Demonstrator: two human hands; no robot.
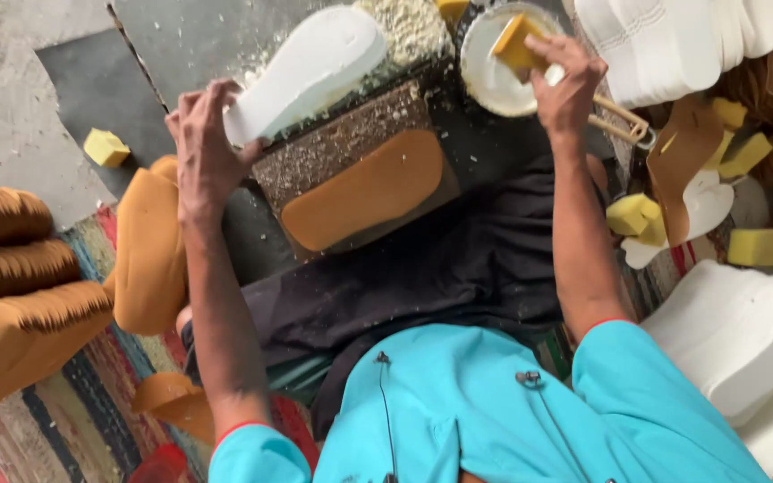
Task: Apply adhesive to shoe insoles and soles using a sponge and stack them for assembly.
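My left hand (203,143) grips the near end of a white foam shoe sole (315,63) and holds it tilted over a brown work board (342,143). On that board lies a tan sole-shaped piece (364,188). My right hand (567,82) holds a yellow sponge (516,45) at the rim of a round white bowl of glue (494,76). I sit on the floor in a turquoise shirt and dark trousers.
Stacks of tan soles (20,295) lie at the left, more tan pieces (149,250) by my left arm. White soles are piled at the top right (673,40) and lower right (744,340). Loose yellow sponges (105,148) (753,246) lie around. Pale crumbs (409,27) cover the dark mat.
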